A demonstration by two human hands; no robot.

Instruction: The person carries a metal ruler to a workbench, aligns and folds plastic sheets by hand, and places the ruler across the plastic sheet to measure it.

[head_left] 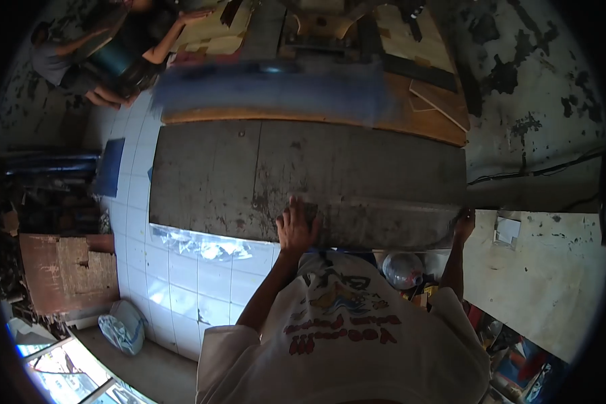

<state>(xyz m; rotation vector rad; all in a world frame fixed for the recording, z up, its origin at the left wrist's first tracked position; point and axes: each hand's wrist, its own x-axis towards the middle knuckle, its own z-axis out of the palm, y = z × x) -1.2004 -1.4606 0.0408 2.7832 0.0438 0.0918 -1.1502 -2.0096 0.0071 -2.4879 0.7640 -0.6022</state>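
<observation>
My left hand (pixel 297 227) lies with its fingers spread on the near part of a dark, scuffed tabletop (pixel 202 168). Under and to the right of it stretches a strip of clear plastic sheet (pixel 390 222), hard to make out against the dark surface. At the strip's right end, by the table's corner, my right hand (pixel 464 223) is closed on the sheet's edge; its fingertips are partly in shadow.
Beyond the tabletop, a blurred blue plastic sheet (pixel 269 91) lies before a machine (pixel 322 27) on a wooden bench (pixel 424 128). Two people are at the upper left. A pale board (pixel 539 276) stands to the right, a clear round container (pixel 404 269) below the table's edge.
</observation>
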